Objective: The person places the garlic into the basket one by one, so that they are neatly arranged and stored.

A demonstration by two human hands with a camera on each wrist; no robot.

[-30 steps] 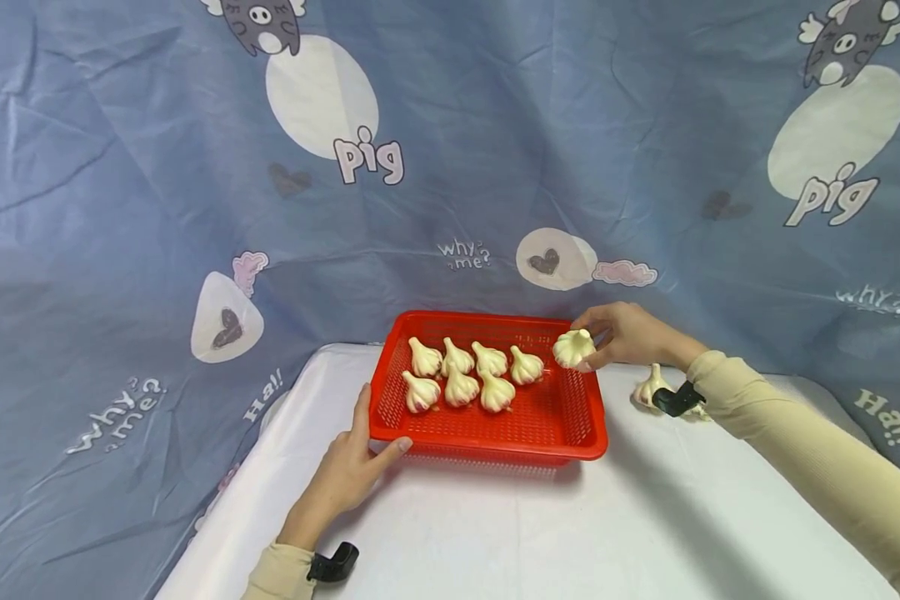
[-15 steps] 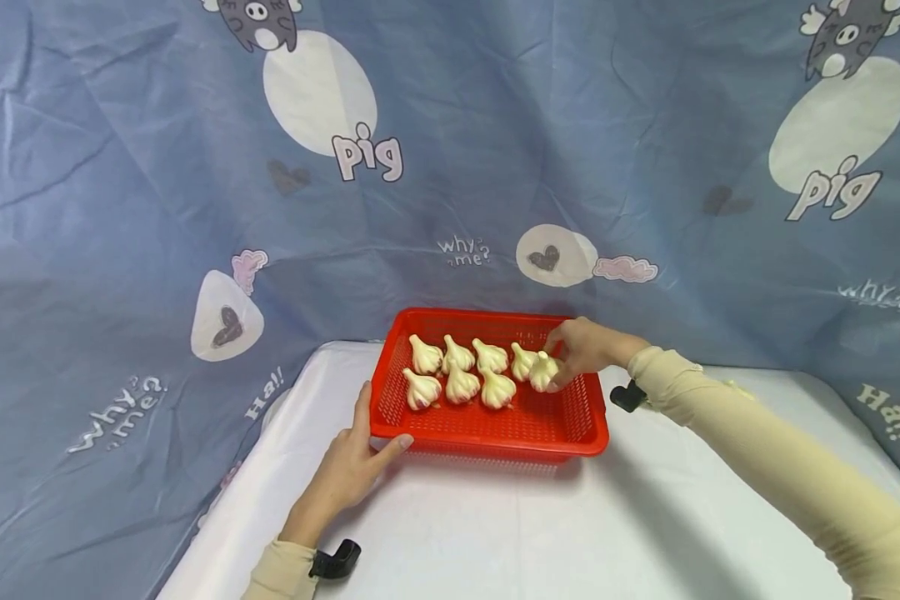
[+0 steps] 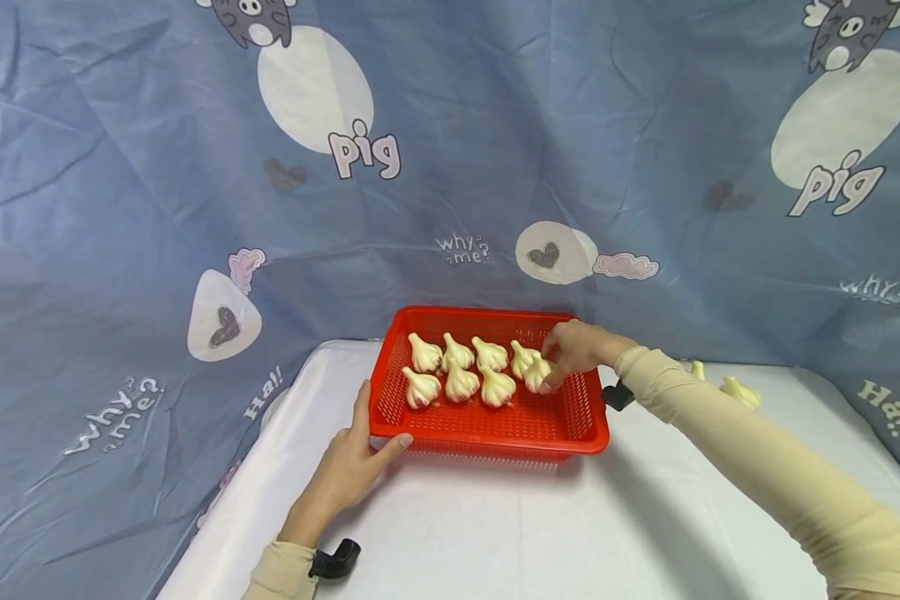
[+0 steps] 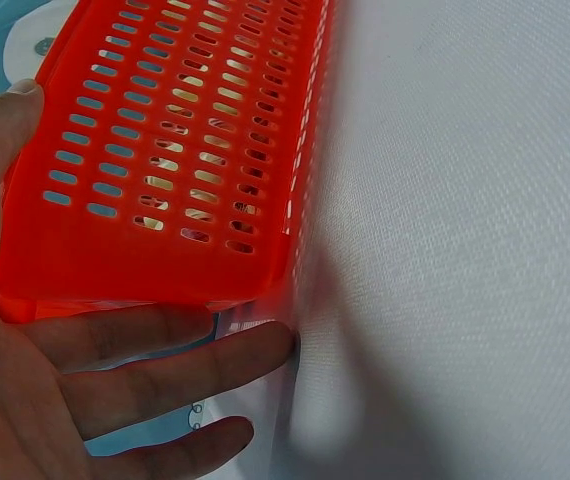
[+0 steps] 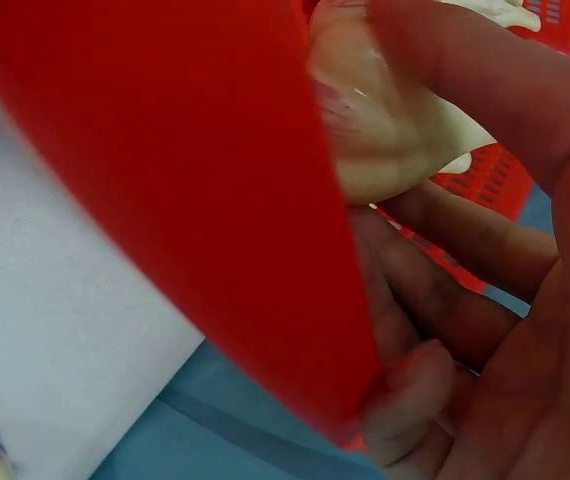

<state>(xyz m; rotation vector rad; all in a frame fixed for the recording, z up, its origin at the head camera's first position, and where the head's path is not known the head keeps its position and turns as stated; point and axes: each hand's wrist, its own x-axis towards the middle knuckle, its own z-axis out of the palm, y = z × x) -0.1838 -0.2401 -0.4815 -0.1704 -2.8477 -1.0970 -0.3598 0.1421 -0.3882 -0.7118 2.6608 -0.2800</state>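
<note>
A red perforated plastic basket (image 3: 487,442) holds several pale garlic bulbs (image 3: 422,389) in two rows, stems pointing away. My right hand (image 3: 579,347) reaches over the basket's right side and pinches a garlic bulb (image 3: 537,377) low inside, close beside the last bulb of the back row. In the right wrist view, thumb and fingers lie around this garlic bulb (image 5: 385,140), partly behind the red rim. At the front left corner, my left hand (image 3: 351,462) rests against the basket with its thumb on the front rim. The left wrist view shows its fingers (image 4: 165,385) straight and spread.
More garlic bulbs (image 3: 741,392) lie on the white-covered table (image 3: 495,533) at the right, partly hidden by the right sleeve (image 3: 750,450). A blue printed cloth (image 3: 450,167) hangs right behind the basket.
My right hand has carried the garlic bulb leftward and down into the basket, beside the back row's last bulb. My left hand stays at the corner.
</note>
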